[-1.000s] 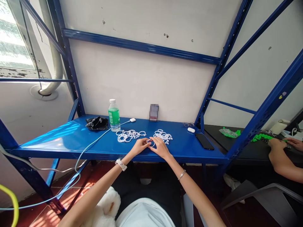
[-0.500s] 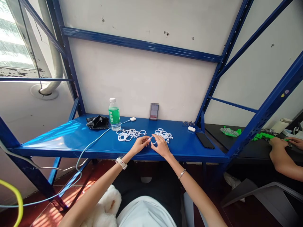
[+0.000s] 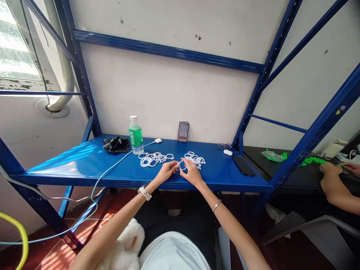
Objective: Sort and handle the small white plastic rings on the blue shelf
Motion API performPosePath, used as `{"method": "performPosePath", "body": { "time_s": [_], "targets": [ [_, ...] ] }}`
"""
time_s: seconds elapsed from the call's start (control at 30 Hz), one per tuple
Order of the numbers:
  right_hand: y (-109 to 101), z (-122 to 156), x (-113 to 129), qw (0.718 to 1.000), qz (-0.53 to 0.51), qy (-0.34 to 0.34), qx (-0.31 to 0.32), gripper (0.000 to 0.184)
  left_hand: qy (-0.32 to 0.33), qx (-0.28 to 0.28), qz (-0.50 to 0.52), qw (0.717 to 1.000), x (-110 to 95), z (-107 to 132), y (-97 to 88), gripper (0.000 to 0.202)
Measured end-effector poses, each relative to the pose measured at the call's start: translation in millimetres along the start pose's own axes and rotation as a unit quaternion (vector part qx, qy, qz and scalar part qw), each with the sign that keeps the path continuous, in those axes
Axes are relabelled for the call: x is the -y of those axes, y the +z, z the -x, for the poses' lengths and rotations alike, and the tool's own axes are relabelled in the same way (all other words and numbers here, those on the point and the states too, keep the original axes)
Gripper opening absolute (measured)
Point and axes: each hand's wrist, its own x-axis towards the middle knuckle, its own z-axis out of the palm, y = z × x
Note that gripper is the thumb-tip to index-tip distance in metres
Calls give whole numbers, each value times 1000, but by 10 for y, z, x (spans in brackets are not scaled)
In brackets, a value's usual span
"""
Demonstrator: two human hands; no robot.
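Close to the front edge of the blue table point(image 3: 112, 170), my left hand point(image 3: 168, 171) and my right hand point(image 3: 192, 173) meet with their fingertips nearly touching. Between them is a small white ring point(image 3: 182, 165), partly hidden by the fingers. My right hand is closed on this ring, and my left fingers pinch at its left side. Just beyond my left hand lies a loose pile of white rings point(image 3: 150, 161). A second cluster of white rings point(image 3: 199, 161) lies behind my right hand.
Behind the rings stand a green-labelled bottle point(image 3: 136, 137), a black plastic bag point(image 3: 116, 144) and a propped phone point(image 3: 183, 132). A dark phone point(image 3: 243, 166), white case point(image 3: 227, 152) and glasses point(image 3: 224, 146) lie right. A pale cable point(image 3: 112, 168) crosses the left side. Another person's hands work far right.
The view has shifted very slightly. Both hands stay in the same place around the white ring, with no clear change in grip.
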Motion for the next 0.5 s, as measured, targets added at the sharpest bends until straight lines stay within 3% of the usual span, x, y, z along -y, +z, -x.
{"method": "performPosePath", "body": {
  "time_s": [0.5],
  "targets": [
    [-34, 4, -27, 995, -95, 23, -7, 62, -3, -13, -13, 1000, -56, 15, -17, 38]
  ]
}}
